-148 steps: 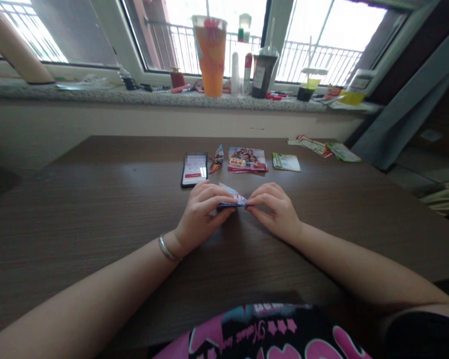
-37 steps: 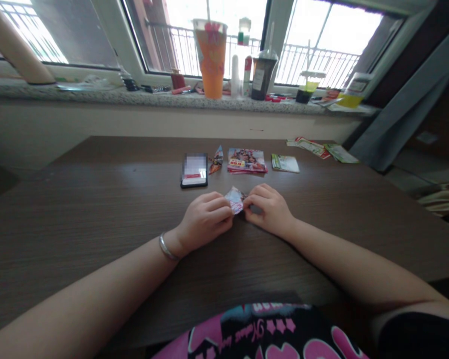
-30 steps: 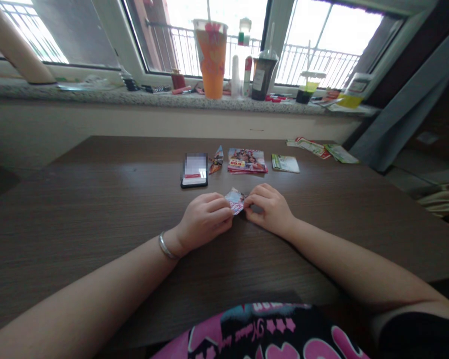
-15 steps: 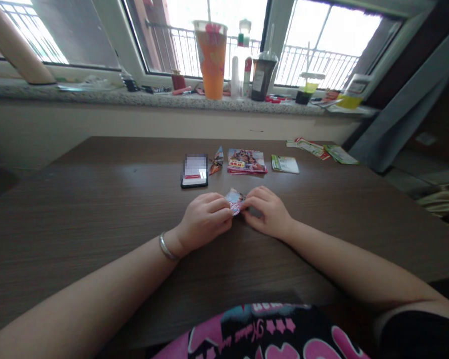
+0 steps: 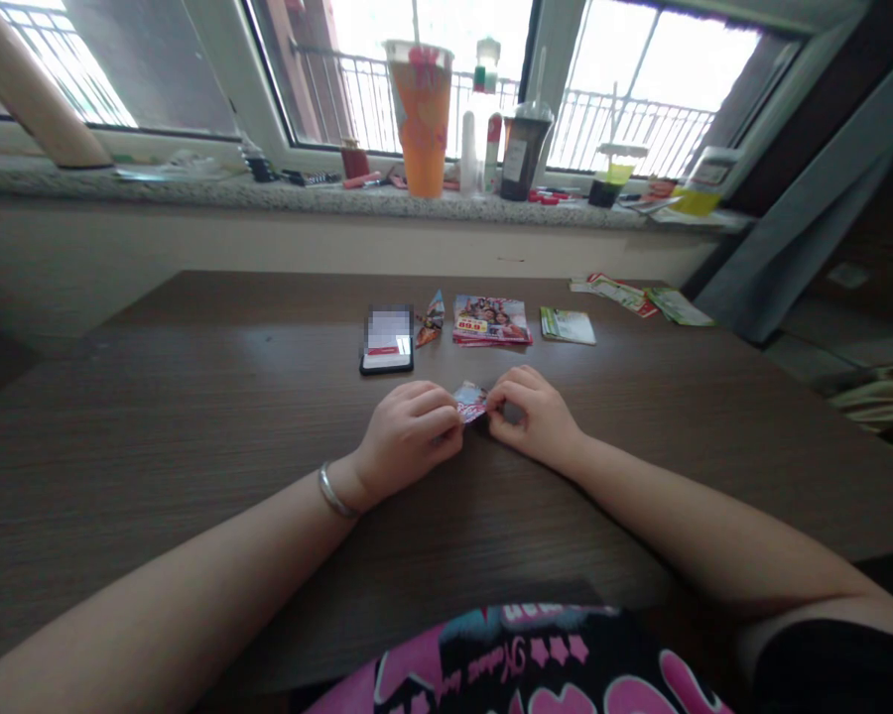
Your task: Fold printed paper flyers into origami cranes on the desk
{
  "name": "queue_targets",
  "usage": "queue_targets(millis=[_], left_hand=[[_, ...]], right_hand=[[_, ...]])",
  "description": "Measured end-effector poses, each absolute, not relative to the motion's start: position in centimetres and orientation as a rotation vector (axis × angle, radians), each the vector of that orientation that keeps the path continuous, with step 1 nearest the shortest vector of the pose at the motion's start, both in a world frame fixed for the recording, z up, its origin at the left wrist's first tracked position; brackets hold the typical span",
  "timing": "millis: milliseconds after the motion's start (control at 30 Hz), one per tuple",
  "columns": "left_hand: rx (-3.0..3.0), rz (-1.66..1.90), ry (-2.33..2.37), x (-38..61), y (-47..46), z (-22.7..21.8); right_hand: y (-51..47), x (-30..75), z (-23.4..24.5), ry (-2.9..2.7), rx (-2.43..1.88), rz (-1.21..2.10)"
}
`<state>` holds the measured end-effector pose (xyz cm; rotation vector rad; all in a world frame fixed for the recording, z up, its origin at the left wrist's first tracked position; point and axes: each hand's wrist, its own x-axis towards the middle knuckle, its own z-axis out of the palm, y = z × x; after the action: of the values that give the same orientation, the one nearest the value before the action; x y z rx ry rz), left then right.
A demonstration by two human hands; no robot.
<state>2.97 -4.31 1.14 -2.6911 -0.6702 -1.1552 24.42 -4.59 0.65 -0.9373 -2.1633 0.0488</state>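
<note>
A small piece of printed paper (image 5: 471, 400), folded and coloured pink, white and blue, is stretched between my two hands just above the table. My left hand (image 5: 415, 428), with a silver bangle at the wrist, pinches its left edge. The fingertips of my right hand (image 5: 530, 415) close on its right edge. Behind the hands lie a phone (image 5: 387, 342), a folded colourful paper piece (image 5: 431, 319), a stack of printed leaflets (image 5: 491, 320) and a smaller green-and-white stack of cards (image 5: 568, 325).
More green and red paper slips (image 5: 629, 297) lie at the table's (image 5: 193, 416) back right. On the stone windowsill (image 5: 305, 193) stand a tall orange drink cup (image 5: 421, 119), a dark cup (image 5: 525, 149), bottles and small items. A grey curtain (image 5: 811, 198) hangs at the right.
The paper between my hands has tilted flatter. My right hand has shifted slightly up and away, its thumb and fingers drawn closer together; the left hand barely moved.
</note>
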Motion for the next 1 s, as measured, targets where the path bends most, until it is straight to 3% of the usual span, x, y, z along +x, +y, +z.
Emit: queue_targets(millis=[567,1000], left_hand=[[-2.621,-1.06,-0.579,2.3,-4.0,1.2],[-2.739,-1.232,-1.054,0.4,-1.3,0.1]], right_hand=[[-4.7,24.8,0.8,-2.201,-0.887,-0.106],[-4.2,25.6,0.5,-2.177,-0.94,-0.207]])
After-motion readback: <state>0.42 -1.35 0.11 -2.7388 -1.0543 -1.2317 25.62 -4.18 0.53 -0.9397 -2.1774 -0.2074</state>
